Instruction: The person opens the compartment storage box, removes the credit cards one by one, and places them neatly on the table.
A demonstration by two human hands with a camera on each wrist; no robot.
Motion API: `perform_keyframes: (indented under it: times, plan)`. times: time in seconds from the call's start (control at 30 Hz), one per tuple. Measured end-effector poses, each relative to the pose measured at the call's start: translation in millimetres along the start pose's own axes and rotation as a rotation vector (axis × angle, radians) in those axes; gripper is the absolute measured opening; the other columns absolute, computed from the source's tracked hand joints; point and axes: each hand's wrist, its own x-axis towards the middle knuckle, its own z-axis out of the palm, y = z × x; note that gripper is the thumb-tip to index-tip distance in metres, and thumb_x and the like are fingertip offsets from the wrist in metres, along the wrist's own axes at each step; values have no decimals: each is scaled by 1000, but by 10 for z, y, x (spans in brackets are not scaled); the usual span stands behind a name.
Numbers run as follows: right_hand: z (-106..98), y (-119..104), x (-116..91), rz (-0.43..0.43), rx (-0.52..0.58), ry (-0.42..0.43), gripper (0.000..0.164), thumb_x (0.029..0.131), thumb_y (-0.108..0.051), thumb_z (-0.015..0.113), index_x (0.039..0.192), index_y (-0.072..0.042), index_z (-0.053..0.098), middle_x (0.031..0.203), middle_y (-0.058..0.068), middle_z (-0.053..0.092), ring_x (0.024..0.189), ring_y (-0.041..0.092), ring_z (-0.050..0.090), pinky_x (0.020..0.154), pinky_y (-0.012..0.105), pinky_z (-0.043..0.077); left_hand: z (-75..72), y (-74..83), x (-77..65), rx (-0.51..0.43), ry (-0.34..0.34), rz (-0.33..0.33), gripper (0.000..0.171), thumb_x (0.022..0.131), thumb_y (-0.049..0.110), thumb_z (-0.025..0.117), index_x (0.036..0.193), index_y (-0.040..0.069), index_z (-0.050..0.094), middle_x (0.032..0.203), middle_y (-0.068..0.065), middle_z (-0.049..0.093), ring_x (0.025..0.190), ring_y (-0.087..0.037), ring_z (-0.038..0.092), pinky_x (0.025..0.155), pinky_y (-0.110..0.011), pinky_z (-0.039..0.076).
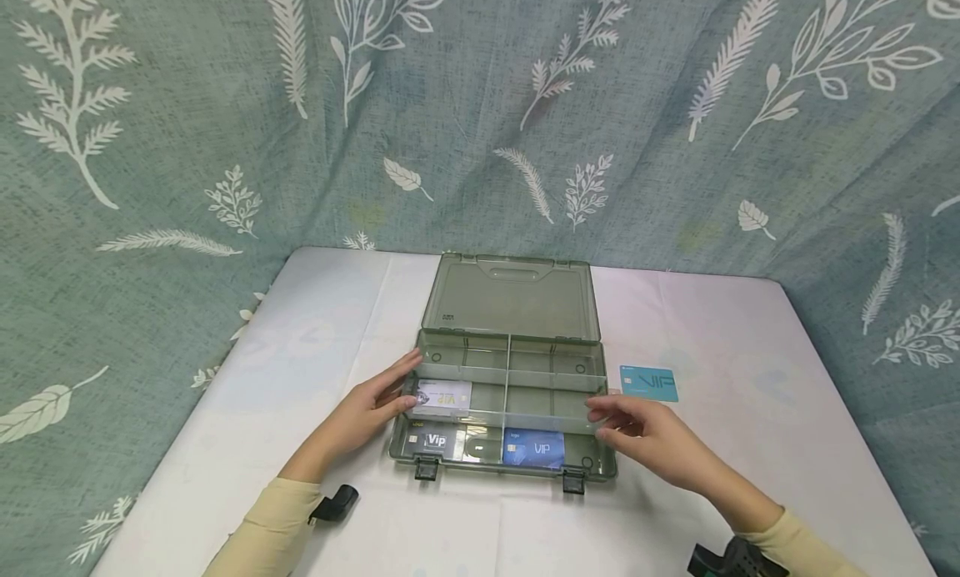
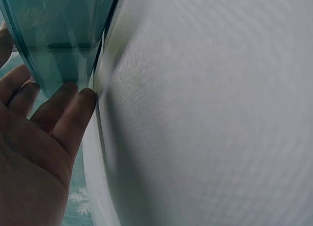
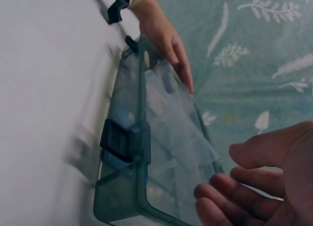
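Closest to my head camera, a black wrist-worn device [image 1: 738, 559] juts into the bottom edge beside a pale yellow sleeve [image 1: 806, 550], as a person reaches to both sides of a translucent green compartment box [image 1: 498, 467] on the white-covered counter [image 1: 450, 535]. The left hand [image 1: 371, 406] rests its fingers, nearly straight and slightly apart, against the box's left side, curled round nothing. The right hand [image 1: 656, 439] hovers at the right edge, its fingers loosely bent, thumb held apart, with nothing visible between them; I cannot tell whether a fingertip touches the rim. Clear dividers [image 1: 547, 422] part the box into rows. A white VIP card [image 1: 442, 396] lies in the left compartment of the middle row, a dark grey Vip card [image 1: 435, 441] in the front left, a blue VIP card [image 1: 534, 449] in the front right. On the counter, just right of the box, lies a turquoise VIP card [image 1: 648, 383]. The lid [image 1: 513, 298] is folded back toward a teal leaf-print cloth [image 1: 450, 143].
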Motion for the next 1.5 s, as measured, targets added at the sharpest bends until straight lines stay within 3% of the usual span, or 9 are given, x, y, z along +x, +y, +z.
perform_keyframes:
  times: [0.3,0.47,0.63,0.83,1.0,1.2,1.5]
  plan:
    - [51,-31,4,8,69,-113,45,101,-22,67,135,5,60,126,20,67,106,20,69,89,23,59,0,8,4,-6,-4,3,67,102,30,64,159,13,36,169,-1,23,152,-24,26,120,-33,30]
    - [72,-56,8,53,59,-161,45,103,-25,64,136,5,60,131,19,66,118,32,64,97,37,58,2,8,-2,-4,-1,2,67,101,30,64,159,13,36,169,0,23,152,-24,27,120,-32,30]
    - [76,-72,10,103,127,-209,54,104,-29,60,142,9,53,139,23,60,130,40,56,104,53,52,7,2,-4,-3,3,10,66,101,29,64,159,13,36,168,-1,23,152,-24,26,120,-34,31]
    - [85,-83,15,167,237,-251,63,105,-33,58,146,13,44,147,29,50,135,43,49,110,59,45,9,0,-6,-7,3,12,66,102,29,64,159,12,36,169,-2,23,152,-25,26,120,-36,31]
    - [146,-100,28,202,323,-278,69,105,-32,57,148,18,36,152,35,40,135,45,49,112,57,44,4,13,-7,-16,4,7,66,101,30,64,159,12,36,169,-2,23,152,-24,26,120,-35,31]
    - [231,-105,79,239,279,-278,66,104,-30,57,148,16,38,152,32,42,139,47,43,111,62,42,0,16,-5,-12,4,1,67,101,30,64,159,13,36,168,0,23,152,-24,27,120,-35,30]
    - [287,-107,173,247,269,-294,62,102,-25,57,146,16,42,145,31,50,136,44,47,111,61,44,8,-14,-1,-7,2,7,66,102,29,64,159,13,36,169,-1,22,152,-24,27,120,-35,31]
